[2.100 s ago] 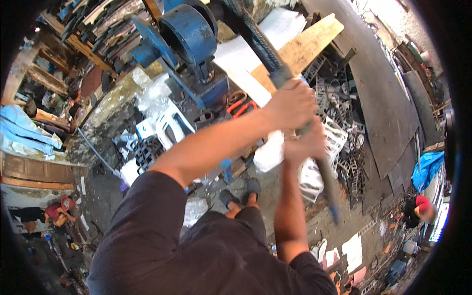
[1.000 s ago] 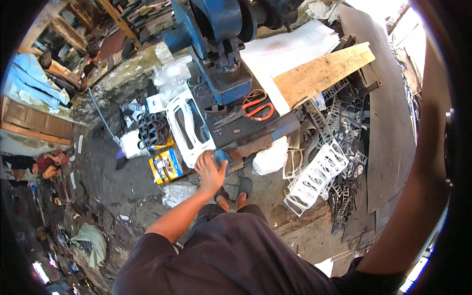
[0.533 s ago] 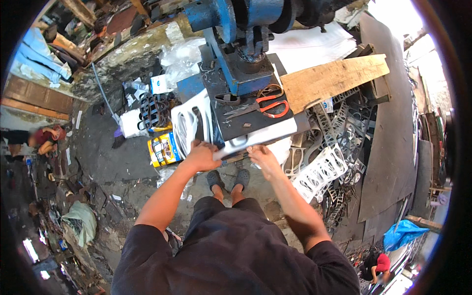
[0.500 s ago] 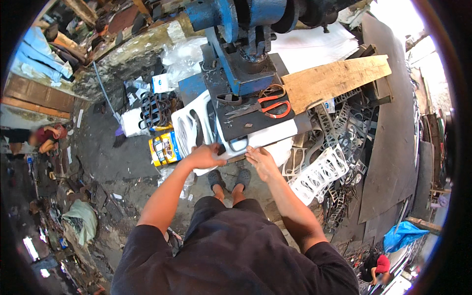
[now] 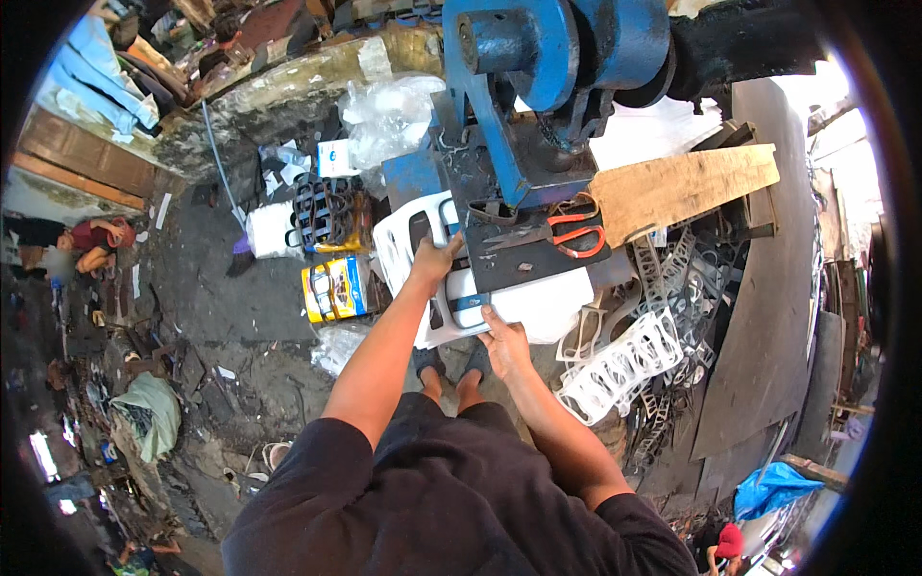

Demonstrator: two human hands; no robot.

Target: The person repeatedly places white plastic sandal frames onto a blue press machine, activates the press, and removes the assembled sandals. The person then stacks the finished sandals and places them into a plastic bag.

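Observation:
A white sheet with large cut-out openings (image 5: pixel 444 331) lies at the front of the blue press (image 5: pixel 519 173), partly under its black plate (image 5: pixel 538 266). My left hand (image 5: pixel 434 264) reaches over the sheet, its fingers closed around a strip between two openings beside the plate. At the sheet's near right corner, my right hand (image 5: pixel 505 344) pinches the edge between thumb and fingers, the fingertips partly hidden underneath. Scissors with orange handles (image 5: pixel 576 235) rest on the black plate, next to a dark metal ring-shaped cutter (image 5: pixel 492 211).
Right of the press are a wooden board (image 5: pixel 687 192) and a heap of white cut-out scraps (image 5: pixel 624 365). On the left stand a yellow and blue pack (image 5: pixel 334 288), dark strapped pieces (image 5: pixel 331 213) and clear plastic bags (image 5: pixel 389 120). Other people crouch at the far left and lower right.
My left hand has moved forward, up to the plate's left side. The white sheet has shifted and its openings show more. My right hand stays at the near edge; the camera view has shifted.

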